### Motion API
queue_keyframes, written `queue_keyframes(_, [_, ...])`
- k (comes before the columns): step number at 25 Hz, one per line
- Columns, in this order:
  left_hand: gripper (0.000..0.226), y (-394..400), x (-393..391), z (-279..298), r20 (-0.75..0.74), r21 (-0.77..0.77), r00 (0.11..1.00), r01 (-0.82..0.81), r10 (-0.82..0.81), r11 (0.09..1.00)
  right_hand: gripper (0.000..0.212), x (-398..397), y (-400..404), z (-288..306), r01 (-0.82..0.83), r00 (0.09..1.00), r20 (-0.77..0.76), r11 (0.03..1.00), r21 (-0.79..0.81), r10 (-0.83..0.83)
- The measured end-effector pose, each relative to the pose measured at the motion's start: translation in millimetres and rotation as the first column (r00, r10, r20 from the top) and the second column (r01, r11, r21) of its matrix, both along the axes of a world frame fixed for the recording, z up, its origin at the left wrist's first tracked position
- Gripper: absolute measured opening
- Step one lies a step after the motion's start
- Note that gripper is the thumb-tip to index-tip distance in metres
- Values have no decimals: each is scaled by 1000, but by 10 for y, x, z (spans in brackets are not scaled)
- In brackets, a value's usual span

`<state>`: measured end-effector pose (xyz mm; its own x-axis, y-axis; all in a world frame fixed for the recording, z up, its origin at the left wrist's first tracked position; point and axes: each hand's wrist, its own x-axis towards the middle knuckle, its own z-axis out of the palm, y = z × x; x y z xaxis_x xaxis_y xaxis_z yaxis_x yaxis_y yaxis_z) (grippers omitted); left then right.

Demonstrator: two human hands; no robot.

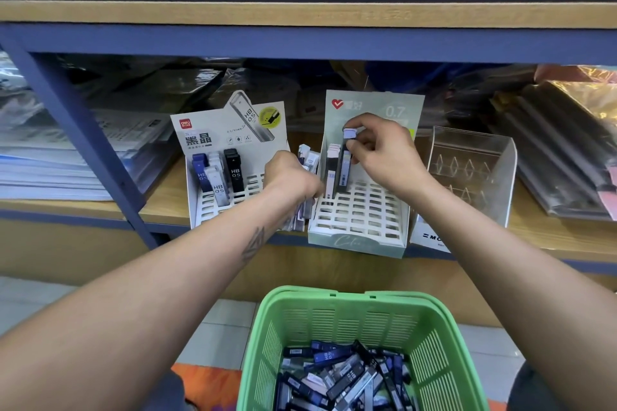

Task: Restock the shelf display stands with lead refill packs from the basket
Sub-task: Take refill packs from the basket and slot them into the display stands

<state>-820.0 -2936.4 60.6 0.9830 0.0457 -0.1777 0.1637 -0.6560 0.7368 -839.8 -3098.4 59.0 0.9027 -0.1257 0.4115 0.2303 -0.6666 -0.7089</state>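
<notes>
Two cardboard display stands sit on the wooden shelf: a left one marked HB 0.5 [213, 207] and a right one marked 0.7 [364, 220]. My right hand [384, 157] pinches a dark lead refill pack [347, 163] by its pale cap and holds it upright in a back slot of the right stand, beside other standing packs. My left hand [290, 177] grips a bunch of lead refill packs [305, 160] between the two stands. A green basket [444, 354] below holds several more packs [340, 377].
A clear acrylic organiser [474, 173] stands right of the 0.7 stand. Stacks of paper and plastic-wrapped goods fill the shelf at left [66, 157] and right [561, 150]. A blue shelf post [76, 133] slants down at left. An upper shelf edge runs overhead.
</notes>
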Motion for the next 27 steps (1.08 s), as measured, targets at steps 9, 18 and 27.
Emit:
queue_keyframes(9, [32, -26, -6, -58, 31, 12, 998, -51, 50, 999, 21, 8, -42, 22, 9, 1000, 22, 1000, -14, -9])
queue_keyframes(18, [34, -26, 25, -61, 32, 11, 999, -25, 25, 1000, 21, 28, -19, -4, -20, 999, -45, 998, -52, 18])
queue_keyframes(27, [35, -15, 55, -59, 10, -8, 1000, -4, 5, 1000, 15, 10, -6, -133, 49, 999, 23, 986, -158, -46])
